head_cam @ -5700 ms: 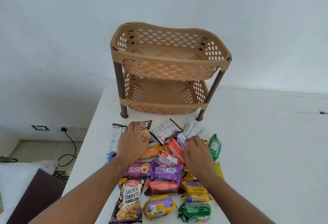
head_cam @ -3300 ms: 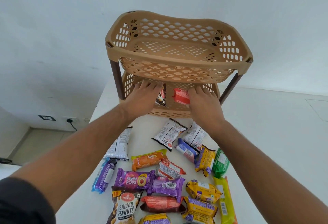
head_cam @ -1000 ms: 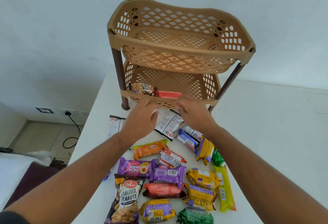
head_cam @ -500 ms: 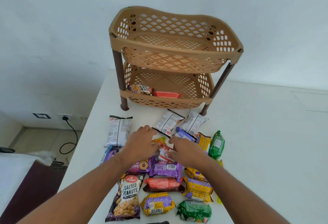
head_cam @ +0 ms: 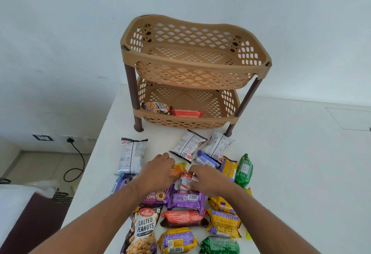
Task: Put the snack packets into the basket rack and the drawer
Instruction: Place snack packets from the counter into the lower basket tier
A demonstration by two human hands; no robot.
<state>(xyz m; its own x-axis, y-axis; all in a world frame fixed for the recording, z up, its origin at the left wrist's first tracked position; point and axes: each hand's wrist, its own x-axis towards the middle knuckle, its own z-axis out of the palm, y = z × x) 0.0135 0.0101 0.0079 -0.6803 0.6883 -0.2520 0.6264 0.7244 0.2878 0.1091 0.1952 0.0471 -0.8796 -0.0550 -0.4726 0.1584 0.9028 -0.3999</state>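
Left of the rack (head_cam: pixel 192 66), a white packet (head_cam: pixel 131 156) lies flat on the table (head_cam: pixel 291 173), well in front of the rack's left leg. The left hand (head_cam: pixel 158 171) rests over an orange packet (head_cam: pixel 176 170) in front of the rack, fingers curled down on it; whether they grip it I cannot tell. Just right, the right hand (head_cam: pixel 210 179) pinches a red packet (head_cam: pixel 186 180). The rack's lower basket holds a nut packet (head_cam: pixel 157 108) and a red bar (head_cam: pixel 186 113), side by side near its front wall. More packets (head_cam: pixel 200 221) crowd the table nearer than the hands, well before the rack
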